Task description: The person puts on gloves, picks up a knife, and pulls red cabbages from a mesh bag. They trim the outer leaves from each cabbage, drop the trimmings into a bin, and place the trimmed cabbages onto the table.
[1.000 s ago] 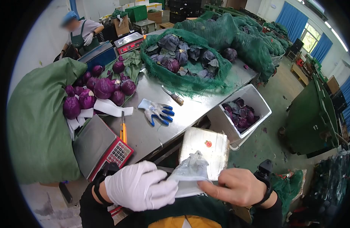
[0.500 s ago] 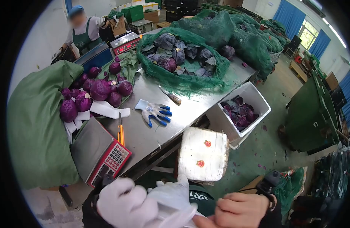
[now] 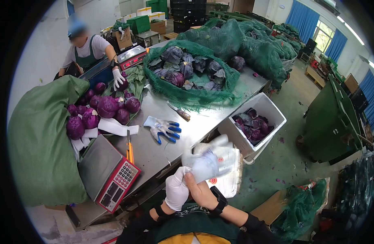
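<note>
My left hand (image 3: 177, 190), in a white glove, pinches the cuff of a loose white glove (image 3: 206, 164). My bare right hand (image 3: 202, 195) grips the same cuff from the other side. The loose glove's fingers point away from me and are smeared by motion. Beneath it, partly hidden, is a white foam box lid with red stickers (image 3: 231, 175). On the metal table (image 3: 154, 156) lie a blue-and-white work glove (image 3: 162, 129), an orange utility knife (image 3: 130, 152) and a knife with a brown handle (image 3: 183, 114).
A red-edged scale (image 3: 122, 175) stands at the left beside peeled red cabbages (image 3: 107, 106) on a green sack (image 3: 40, 138). A green net (image 3: 191, 87) holds more cabbages. A foam box (image 3: 272, 122) contains purple leaves. Across the table, a co-worker's gloved hand (image 3: 118, 79) touches a cabbage.
My hands have come together and moved up and away from me, with the loose glove now stretched out ahead. The co-worker has leaned in and reached onto the cabbages.
</note>
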Motion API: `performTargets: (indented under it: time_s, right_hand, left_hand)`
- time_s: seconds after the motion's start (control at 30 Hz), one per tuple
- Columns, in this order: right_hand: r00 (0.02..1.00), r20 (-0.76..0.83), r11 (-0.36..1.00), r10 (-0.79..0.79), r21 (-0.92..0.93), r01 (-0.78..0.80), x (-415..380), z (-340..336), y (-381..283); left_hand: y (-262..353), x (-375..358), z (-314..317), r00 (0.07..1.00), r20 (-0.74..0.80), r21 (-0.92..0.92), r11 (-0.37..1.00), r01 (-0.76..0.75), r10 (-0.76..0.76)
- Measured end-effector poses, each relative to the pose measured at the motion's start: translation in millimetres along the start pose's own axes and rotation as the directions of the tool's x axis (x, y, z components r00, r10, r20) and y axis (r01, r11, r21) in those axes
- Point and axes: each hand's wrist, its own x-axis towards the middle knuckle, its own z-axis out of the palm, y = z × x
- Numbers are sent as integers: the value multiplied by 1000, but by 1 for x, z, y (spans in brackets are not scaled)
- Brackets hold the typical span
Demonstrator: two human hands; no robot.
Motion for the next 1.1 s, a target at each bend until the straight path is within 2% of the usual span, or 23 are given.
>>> performTargets:
  time_s: [0.07,0.1,0.13,0.17,0.2,0.23,0.27,0.3,0.37,0.43,0.5,0.57,0.6,0.63,0.67,0.7,0.77,0.87,0.9,0.93,1.0,1.03,1.1]
  right_hand:
    - [989,30,987,147,67,-149,3,-2,7]
    - [989,30,986,148,68,-149,6,-7,13]
    - [926,191,932,324,104,-348,11,-14,18]
    - [809,350,838,472,107,-535,14,-19,22]
    - [741,417,798,526,60,-600,14,-22,24]
    - [740,420,797,525,64,-601,10,-20,25]
    - [849,345,917,399,-128,-379,3,-16,24]
    - [923,304,936,237,-327,-132,0,-14,22]
    - [989,19,922,147,-364,-130,-4,-13,14]
    - [993,-105,891,61,-442,-102,7,-17,1]
    - [995,-101,898,14,-436,-57,13,-12,6]
    - [976,-135,961,-170,-240,134,22,-8,32]
    - [964,-149,946,-220,-275,173,23,-11,37]
    - [966,-142,946,-217,-274,173,22,-15,40]
    - [989,-132,985,-71,-167,48,22,-19,39]
    - [991,-107,995,78,-61,-84,22,-21,38]
    - [993,-102,994,65,-77,-73,23,-22,37]
    - [988,-75,989,132,-51,-137,22,-22,38]
    - [994,-57,993,91,-71,-96,21,-22,44]
    - [998,-39,994,50,-90,-54,19,-22,49]
    - [996,-20,995,84,-56,-85,16,-23,52]
    - [993,-6,993,115,-18,-115,14,-24,53]
    - [987,2,986,160,44,-160,10,-27,50]
  left_hand:
    - [-10,2,0,1000,19,85,996,-10,8]
    - [-14,4,0,999,38,166,986,-19,13]
    - [-17,9,1,999,32,88,996,-10,8]
    - [-7,14,-4,961,92,-94,959,268,-260]
    - [-15,19,-6,953,86,-201,932,302,-291]
    - [-25,24,-10,944,82,-305,893,330,-321]
    - [-27,25,-17,932,90,-255,896,363,-352]
    - [-25,28,-24,919,91,-227,890,395,-384]
    - [-28,27,-31,953,75,-159,940,301,-293]
    - [-24,22,-31,941,126,-171,927,333,-315]
    - [-28,17,-30,925,180,-183,913,364,-333]
    - [-39,13,-31,956,159,43,969,244,-248]
    - [-29,13,-28,949,69,-55,949,311,-307]
    - [-29,18,-30,948,62,-56,947,315,-311]
    - [-30,23,-32,992,-75,120,987,105,-96]
    - [-31,24,-36,976,-166,317,945,-84,142]
    - [-32,20,-40,982,-157,339,939,-50,109]
    - [-43,14,-31,983,-73,281,943,180,-166]
    - [-54,13,-27,982,-79,278,942,185,-170]
    - [-66,12,-23,960,-53,190,941,278,-273]
    - [-74,14,-16,885,53,-57,883,465,-463]
    - [-75,14,-12,884,51,-60,882,467,-464]
    - [-61,19,-6,757,161,-173,737,653,-633]
